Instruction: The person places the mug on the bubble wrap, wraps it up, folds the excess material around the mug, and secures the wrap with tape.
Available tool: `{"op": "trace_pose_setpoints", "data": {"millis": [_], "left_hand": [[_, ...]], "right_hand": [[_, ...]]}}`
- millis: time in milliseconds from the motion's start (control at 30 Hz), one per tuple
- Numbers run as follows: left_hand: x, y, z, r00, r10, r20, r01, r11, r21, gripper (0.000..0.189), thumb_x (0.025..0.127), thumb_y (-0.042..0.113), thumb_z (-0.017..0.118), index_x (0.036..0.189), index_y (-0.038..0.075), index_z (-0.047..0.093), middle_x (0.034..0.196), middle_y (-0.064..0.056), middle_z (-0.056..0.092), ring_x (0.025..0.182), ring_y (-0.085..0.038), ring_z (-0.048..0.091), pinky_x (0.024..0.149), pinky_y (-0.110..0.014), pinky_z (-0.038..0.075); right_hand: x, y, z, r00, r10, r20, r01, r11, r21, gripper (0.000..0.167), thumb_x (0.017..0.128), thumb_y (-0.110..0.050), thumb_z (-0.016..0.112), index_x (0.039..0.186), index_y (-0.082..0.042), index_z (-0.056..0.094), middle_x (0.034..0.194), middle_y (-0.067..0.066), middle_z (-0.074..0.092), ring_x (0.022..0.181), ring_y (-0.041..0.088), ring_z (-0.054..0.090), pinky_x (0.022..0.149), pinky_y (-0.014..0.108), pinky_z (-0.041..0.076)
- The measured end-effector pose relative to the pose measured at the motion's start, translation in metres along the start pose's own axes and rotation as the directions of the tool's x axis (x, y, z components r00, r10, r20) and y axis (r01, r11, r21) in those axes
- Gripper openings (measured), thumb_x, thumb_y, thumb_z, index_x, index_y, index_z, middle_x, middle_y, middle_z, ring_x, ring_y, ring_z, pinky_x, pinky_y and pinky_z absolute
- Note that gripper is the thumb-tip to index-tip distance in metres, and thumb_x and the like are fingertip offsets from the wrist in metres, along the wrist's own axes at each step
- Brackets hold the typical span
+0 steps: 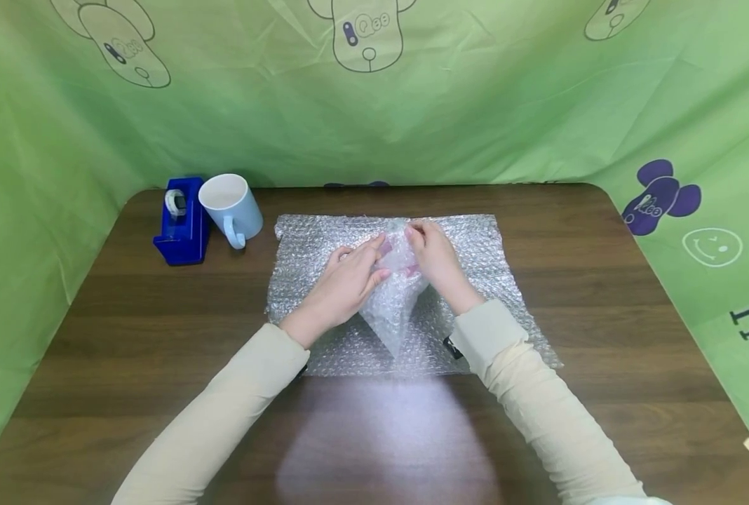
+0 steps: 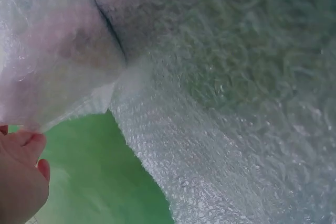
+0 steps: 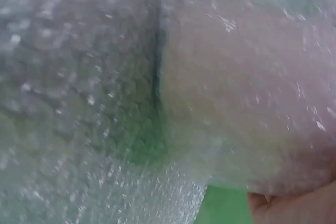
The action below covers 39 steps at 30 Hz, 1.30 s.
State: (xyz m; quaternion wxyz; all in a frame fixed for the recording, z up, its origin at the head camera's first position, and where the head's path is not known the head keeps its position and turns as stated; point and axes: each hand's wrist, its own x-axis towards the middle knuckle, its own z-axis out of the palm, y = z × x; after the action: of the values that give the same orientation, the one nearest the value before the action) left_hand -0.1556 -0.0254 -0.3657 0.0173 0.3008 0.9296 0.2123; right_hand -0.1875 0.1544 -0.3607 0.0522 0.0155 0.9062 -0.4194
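Note:
A sheet of bubble wrap [image 1: 299,280] lies on the table, and a pointed flap of it [image 1: 395,319] stands folded toward me. Pinkish patches show through the folded plastic between my hands; what lies inside is mostly hidden. My left hand [image 1: 346,280] holds the left side of the fold, thumb on the near side and fingers toward the far edge. On the right side, my right hand [image 1: 437,259] pinches the upper edge of the wrap between thumb and fingers. Cloudy bubble wrap [image 2: 226,119] fills most of the left wrist view, and close bubble wrap [image 3: 79,103] fills the right wrist view.
At the back left, a light blue mug [image 1: 243,210] with a white inside stands beside a blue tape dispenser [image 1: 185,235] holding a roll of tape. Green printed cloth [image 1: 475,119] hangs behind and around the brown wooden table [image 1: 602,315].

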Motion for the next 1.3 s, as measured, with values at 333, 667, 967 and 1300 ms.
{"op": "trace_pose_setpoints", "data": {"millis": [333, 667, 967, 1300], "left_hand": [[0.01, 0.001, -0.007, 0.998, -0.051, -0.043, 0.048, 0.998, -0.05, 0.05, 0.096, 0.04, 0.05, 0.135, 0.009, 0.046, 0.137, -0.004, 0.057, 0.13, -0.019, 0.05, 0.113, -0.045, 0.03], [0.014, 0.002, -0.012, 0.99, -0.092, -0.103, 0.078, 0.988, -0.134, 0.042, 0.089, 0.038, 0.063, 0.118, 0.008, 0.056, 0.122, -0.005, 0.067, 0.113, -0.021, 0.064, 0.11, -0.045, 0.035], [0.016, 0.003, -0.017, 0.988, -0.139, -0.073, 0.127, 0.981, -0.146, 0.045, 0.087, 0.038, 0.066, 0.12, 0.008, 0.056, 0.12, -0.006, 0.067, 0.107, -0.024, 0.065, 0.112, -0.044, 0.034], [0.02, 0.006, -0.024, 0.981, -0.187, -0.039, 0.18, 0.973, -0.146, 0.047, 0.082, 0.044, 0.07, 0.114, 0.01, 0.061, 0.086, -0.004, 0.071, 0.054, -0.01, 0.045, 0.06, -0.024, 0.044]], "right_hand": [[-0.015, 0.002, 0.014, 0.965, -0.032, -0.26, 0.045, 0.998, 0.043, 0.037, 0.101, -0.03, 0.045, 0.128, -0.006, 0.056, 0.101, 0.014, 0.068, 0.055, 0.013, 0.057, 0.047, 0.023, 0.046], [-0.023, 0.0, 0.014, 0.952, -0.177, -0.25, 0.146, 0.98, -0.136, 0.037, 0.101, -0.017, 0.042, 0.13, 0.001, 0.054, 0.131, 0.021, 0.058, 0.106, 0.033, 0.064, 0.097, 0.044, 0.05], [-0.027, -0.002, -0.001, 0.986, -0.161, 0.038, 0.165, 0.971, -0.174, 0.06, 0.103, -0.038, 0.033, 0.147, 0.003, 0.028, 0.156, 0.021, 0.025, 0.146, 0.036, 0.02, 0.12, 0.05, 0.018], [-0.031, -0.01, -0.001, 0.982, -0.078, 0.173, 0.129, 0.945, -0.301, 0.126, 0.07, -0.065, 0.072, 0.151, 0.002, 0.003, 0.158, 0.026, 0.007, 0.145, 0.046, 0.01, 0.112, 0.066, 0.02]]}}
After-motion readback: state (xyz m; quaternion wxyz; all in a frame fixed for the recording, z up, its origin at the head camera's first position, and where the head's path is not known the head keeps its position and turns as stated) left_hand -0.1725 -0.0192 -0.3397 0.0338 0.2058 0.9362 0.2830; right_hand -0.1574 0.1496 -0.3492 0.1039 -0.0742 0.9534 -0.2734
